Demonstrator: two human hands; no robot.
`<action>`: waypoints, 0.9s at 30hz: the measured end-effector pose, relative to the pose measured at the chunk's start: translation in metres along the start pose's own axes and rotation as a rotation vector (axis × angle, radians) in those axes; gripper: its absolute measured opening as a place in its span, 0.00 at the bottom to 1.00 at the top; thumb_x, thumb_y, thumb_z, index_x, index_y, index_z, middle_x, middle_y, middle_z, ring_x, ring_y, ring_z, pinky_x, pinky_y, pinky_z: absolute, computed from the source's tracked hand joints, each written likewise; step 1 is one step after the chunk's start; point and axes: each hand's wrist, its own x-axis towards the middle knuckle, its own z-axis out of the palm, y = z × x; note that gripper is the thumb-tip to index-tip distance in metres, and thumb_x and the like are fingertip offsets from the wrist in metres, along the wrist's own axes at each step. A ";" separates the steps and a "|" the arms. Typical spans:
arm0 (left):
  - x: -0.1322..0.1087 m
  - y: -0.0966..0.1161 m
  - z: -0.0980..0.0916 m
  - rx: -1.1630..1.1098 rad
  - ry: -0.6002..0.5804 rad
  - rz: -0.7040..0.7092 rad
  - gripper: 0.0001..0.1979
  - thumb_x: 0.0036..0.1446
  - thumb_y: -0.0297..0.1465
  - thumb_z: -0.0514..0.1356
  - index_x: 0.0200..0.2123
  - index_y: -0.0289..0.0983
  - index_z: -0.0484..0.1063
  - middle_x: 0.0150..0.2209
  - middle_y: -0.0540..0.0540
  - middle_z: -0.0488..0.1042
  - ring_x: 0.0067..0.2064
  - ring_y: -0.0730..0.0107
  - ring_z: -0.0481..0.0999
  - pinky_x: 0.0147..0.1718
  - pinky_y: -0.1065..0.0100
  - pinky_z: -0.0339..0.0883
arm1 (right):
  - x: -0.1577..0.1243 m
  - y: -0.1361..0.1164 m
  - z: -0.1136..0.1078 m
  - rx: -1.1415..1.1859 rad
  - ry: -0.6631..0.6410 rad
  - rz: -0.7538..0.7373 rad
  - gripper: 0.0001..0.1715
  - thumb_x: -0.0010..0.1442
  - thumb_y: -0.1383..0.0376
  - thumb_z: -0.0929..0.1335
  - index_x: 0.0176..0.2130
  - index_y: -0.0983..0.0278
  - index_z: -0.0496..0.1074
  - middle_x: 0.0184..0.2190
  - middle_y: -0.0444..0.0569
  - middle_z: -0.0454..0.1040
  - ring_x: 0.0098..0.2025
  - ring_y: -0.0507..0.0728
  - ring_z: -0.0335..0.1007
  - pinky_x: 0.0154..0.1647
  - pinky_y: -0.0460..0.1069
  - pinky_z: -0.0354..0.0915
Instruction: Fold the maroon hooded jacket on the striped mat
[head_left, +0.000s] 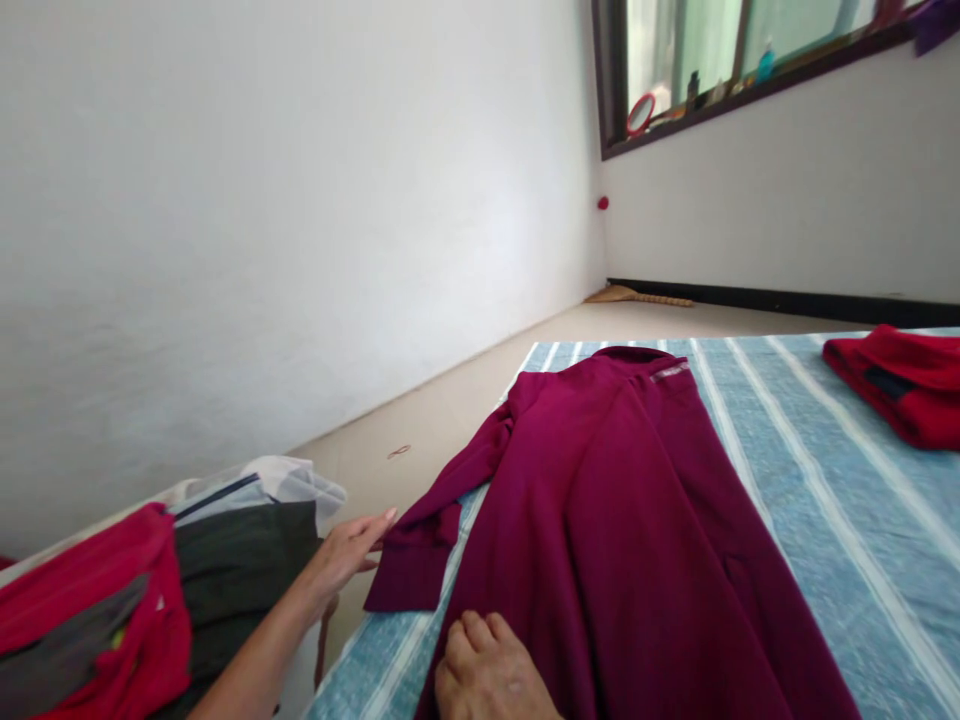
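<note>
Maroon sweatshirt (600,520) runs lengthwise away from the hands, right hand (487,675) open flat on it, left hand (345,555) open just beside its cuff (412,570).

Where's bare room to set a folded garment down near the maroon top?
Most room: the blue striped sheet between the maroon top and the folded red garment. Smaller patch: the beige floor beyond the top's sleeve. Crowded: lower left, where red and dark clothes and a plastic bag sit by the left hand.
</note>
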 end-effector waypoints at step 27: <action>-0.088 -0.004 0.066 0.526 0.215 0.470 0.10 0.59 0.25 0.52 0.30 0.38 0.73 0.31 0.46 0.70 0.37 0.66 0.71 0.37 0.67 0.64 | -0.022 -0.004 -0.047 0.207 -0.231 0.154 0.18 0.58 0.67 0.66 0.49 0.66 0.72 0.54 0.54 0.70 0.56 0.62 0.62 0.59 0.56 0.58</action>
